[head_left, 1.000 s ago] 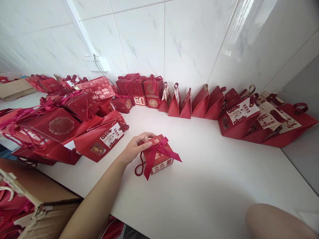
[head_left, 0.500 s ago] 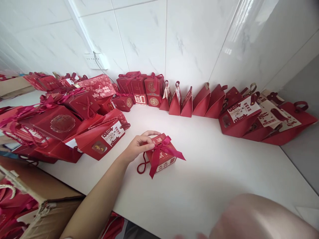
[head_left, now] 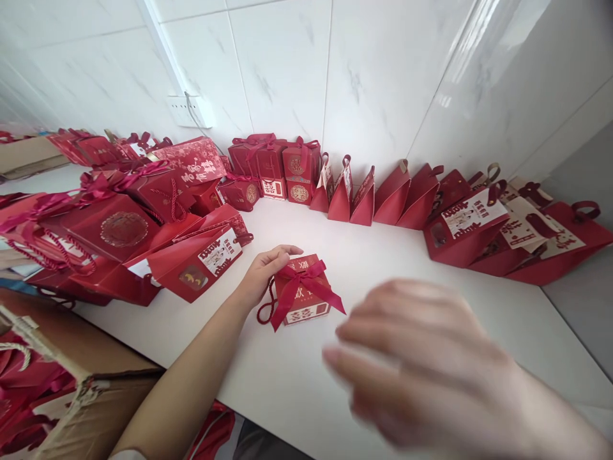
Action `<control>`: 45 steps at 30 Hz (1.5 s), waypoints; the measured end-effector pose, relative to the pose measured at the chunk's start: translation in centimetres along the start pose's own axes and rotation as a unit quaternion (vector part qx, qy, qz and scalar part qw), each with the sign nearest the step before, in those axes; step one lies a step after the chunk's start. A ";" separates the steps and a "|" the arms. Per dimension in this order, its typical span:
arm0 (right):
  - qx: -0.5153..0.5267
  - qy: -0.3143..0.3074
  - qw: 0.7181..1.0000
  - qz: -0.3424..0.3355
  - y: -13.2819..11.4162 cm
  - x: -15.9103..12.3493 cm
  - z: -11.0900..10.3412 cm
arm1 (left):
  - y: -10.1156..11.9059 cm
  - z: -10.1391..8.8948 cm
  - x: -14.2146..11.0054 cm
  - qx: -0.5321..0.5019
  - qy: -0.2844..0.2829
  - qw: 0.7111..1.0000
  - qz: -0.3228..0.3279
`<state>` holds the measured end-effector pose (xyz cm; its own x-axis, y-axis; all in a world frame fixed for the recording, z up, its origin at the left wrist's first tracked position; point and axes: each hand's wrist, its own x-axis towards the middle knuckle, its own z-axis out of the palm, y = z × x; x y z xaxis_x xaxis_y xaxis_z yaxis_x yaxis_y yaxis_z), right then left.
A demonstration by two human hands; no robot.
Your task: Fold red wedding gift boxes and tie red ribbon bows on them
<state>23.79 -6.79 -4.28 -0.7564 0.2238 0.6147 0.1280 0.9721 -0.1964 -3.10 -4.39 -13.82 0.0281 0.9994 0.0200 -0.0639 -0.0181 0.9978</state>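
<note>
A small red gift box (head_left: 302,294) with a magenta ribbon bow (head_left: 302,280) on top stands on the white table (head_left: 287,383). My left hand (head_left: 265,275) rests against its left rear side, thumb and fingers gripping that edge. A dark red cord loop (head_left: 265,310) hangs from the box's left side onto the table. In front and to the right, my right hand (head_left: 416,358) is raised above the table, smeared by motion, apart from the box. Whether its fingers are closed is not clear.
Red gift boxes (head_left: 117,223) are heaped on the left. Triangular red boxes (head_left: 363,201) line the tiled wall, with more boxes (head_left: 472,223) at the right. A cardboard carton (head_left: 96,396) holding red items stands at the lower left. A wall socket (head_left: 189,112) is behind.
My right hand has come into view from the lower right and risen toward the box. The ribboned box has turned slightly, its front label facing me more, with my left hand still on it.
</note>
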 end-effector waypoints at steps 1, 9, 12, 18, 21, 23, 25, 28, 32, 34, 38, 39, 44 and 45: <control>-0.009 -0.019 1.000 0.014 0.8 0.6 -0.2 | 0.1 0.1 0.0 0.008 -0.004 1.000 0.009; 0.090 -0.391 0.859 0.319 6.4 1.9 2.0 | 0.2 0.7 0.1 0.093 -0.008 0.995 0.028; 0.239 -0.379 0.817 0.364 7.3 2.1 3.4 | 0.0 0.4 0.2 0.134 0.017 0.989 0.056; 0.326 -0.341 0.800 0.370 9.0 2.0 3.9 | -0.2 0.0 0.4 0.166 0.050 0.980 0.095; 0.324 -0.375 0.792 0.357 9.6 1.8 3.5 | -0.5 0.3 0.6 0.147 0.036 0.986 0.073; 0.325 -0.397 0.794 0.328 9.9 1.7 3.1 | -0.6 0.4 0.6 0.136 0.028 0.988 0.066; 0.301 -0.413 0.806 0.298 10.3 1.5 2.6 | -0.6 0.5 0.6 0.115 0.017 0.991 0.060; 0.252 -0.393 0.830 0.306 11.0 1.2 1.9 | -0.6 0.4 0.5 0.032 -0.015 0.999 0.030; 0.309 -0.245 0.853 0.343 11.9 0.9 2.2 | -0.7 0.5 0.3 -0.018 -0.059 0.998 0.025; 0.378 -0.235 0.826 0.346 12.2 0.9 2.7 | -0.7 0.6 0.2 0.002 -0.065 0.997 0.037; 0.487 -0.295 0.755 0.325 12.2 1.2 3.8 | -0.6 0.7 0.1 0.053 -0.066 0.996 0.037; 0.498 -0.297 0.749 0.322 12.2 1.2 4.1 | -0.6 0.8 0.1 0.067 -0.067 0.995 0.039; 0.513 -0.289 0.739 0.326 12.4 1.1 5.4 | -0.5 0.7 0.3 0.111 -0.080 0.990 0.048; 0.512 -0.283 0.741 0.329 12.4 1.1 5.6 | -0.6 0.6 0.4 0.115 -0.082 0.989 0.049</control>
<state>21.01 5.13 -10.30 -0.9313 0.2785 -0.2348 0.2547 0.0371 -0.9663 -2.44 -4.04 -14.36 0.1957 0.9747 0.1080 0.1531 -0.1391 0.9784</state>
